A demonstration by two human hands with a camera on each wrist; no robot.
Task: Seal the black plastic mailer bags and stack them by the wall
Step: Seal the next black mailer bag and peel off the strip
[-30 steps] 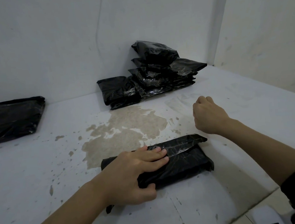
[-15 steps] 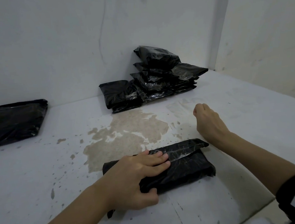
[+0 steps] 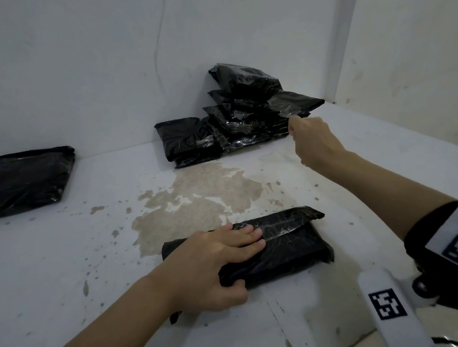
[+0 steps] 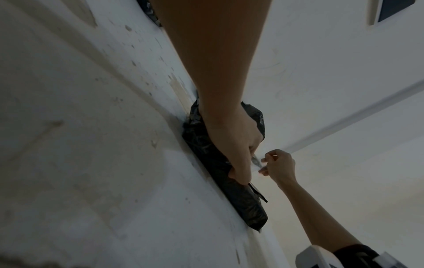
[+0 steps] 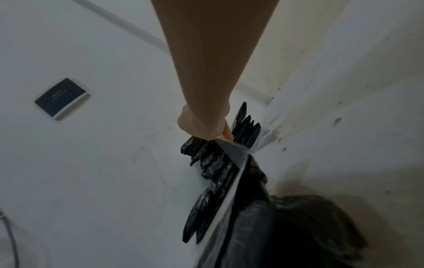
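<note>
Left hand (image 3: 216, 264) lies flat over the near mailer (image 3: 277, 249), fingers straight across the folded flap (image 3: 283, 222), thumb hooked under the near edge. It presses the bag to the table (image 3: 66, 282) and has not shifted in the last second.

Right hand (image 3: 311, 142) has changed. A second ago it hung as a fist just past the mailer's far corner; now it is raised and carried out toward the stack (image 3: 245, 111) by the wall (image 3: 76, 62), well clear of the bag. Its fingers are closed in a pinch on a clear strip (image 5: 231, 150), which the right wrist view shows trailing from the fingertips back toward the mailer. Most likely the liner of the adhesive seal, though I cannot be sure.

Judgement: the peel looks done or nearly so, which would leave the glue exposed under the flap. What remains for this bag is to drop the strip, press the flap down along its length, then carry the bag to the stack. One more bag (image 3: 23, 181) lies apart at far left, against the wall.
</note>
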